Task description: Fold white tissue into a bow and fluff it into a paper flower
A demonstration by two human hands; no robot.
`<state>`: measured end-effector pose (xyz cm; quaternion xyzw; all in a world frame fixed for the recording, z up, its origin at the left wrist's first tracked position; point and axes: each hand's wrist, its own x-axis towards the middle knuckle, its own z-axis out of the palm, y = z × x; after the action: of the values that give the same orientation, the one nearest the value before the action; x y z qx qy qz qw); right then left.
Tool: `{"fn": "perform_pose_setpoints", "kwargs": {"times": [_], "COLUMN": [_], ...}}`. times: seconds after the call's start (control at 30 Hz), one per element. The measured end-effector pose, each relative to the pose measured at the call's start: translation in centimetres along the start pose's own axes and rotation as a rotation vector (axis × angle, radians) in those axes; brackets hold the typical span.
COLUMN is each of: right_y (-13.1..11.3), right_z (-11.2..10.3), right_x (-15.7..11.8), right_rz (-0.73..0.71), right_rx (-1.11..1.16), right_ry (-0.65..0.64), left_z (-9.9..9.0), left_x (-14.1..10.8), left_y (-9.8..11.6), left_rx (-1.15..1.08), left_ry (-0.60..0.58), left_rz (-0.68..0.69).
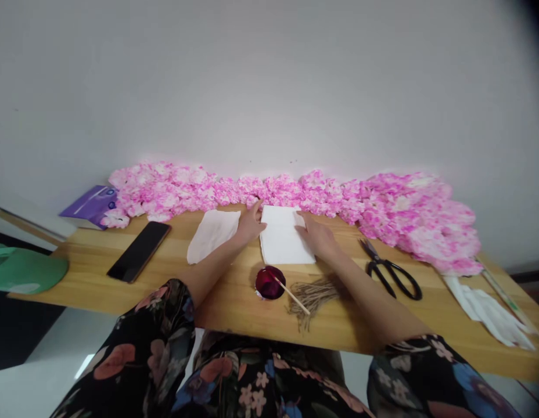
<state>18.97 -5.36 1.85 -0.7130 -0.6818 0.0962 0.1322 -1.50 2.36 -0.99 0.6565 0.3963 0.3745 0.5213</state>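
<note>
Two hands – left hand [251, 223] and right hand [317, 233] – flank the white paper [287, 239] on the table [234, 307], thumbs at its side edges; we cannot tell whether the fingers grip beneath. Closer to us, a stick [295, 298] leans in the cup of dark red liquid [266, 284], beside brown strands [318, 294].

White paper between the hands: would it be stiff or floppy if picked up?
Probably floppy: the white paper looks thin, lying flat on the table. It is likely light too, with so little bulk showing. Its left edge seems layered, so it might shift or unfold.
</note>
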Motion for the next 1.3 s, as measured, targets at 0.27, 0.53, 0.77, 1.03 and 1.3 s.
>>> {"fn": "perform_pose_setpoints", "kwargs": {"times": [0.27, 0.53, 0.77, 1.03, 1.3], "right_y": [3.2, 4.4, 4.2, 3.6, 3.5], "right_z": [-2.8, -2.8, -4.1, -4.1, -3.3], "right_x": [-1.8, -3.7, -7.9, -10.1, -10.0], "right_rz": [0.092, -0.089, -0.26, -0.542, -0.551], "right_rx": [0.724, 0.483, 0.096, 0.03, -0.058], "right_ry": [-0.31, -0.245, -0.049, -0.117, -0.075], "left_z": [-3.7, -4.0, -4.4, -4.1, -3.7], "left_x": [-4.0, -5.9, -6.4, -6.3, -6.2], "left_y": [1.8, 2.4, 2.3, 2.1, 2.4], "left_rx": [0.76, 0.711, 0.755, 0.887, 0.897], "left_ry": [-0.045, -0.504, -0.503, -0.528, -0.513], "left_rz": [0.455, 0.68, 0.644, 0.71, 0.699]}}
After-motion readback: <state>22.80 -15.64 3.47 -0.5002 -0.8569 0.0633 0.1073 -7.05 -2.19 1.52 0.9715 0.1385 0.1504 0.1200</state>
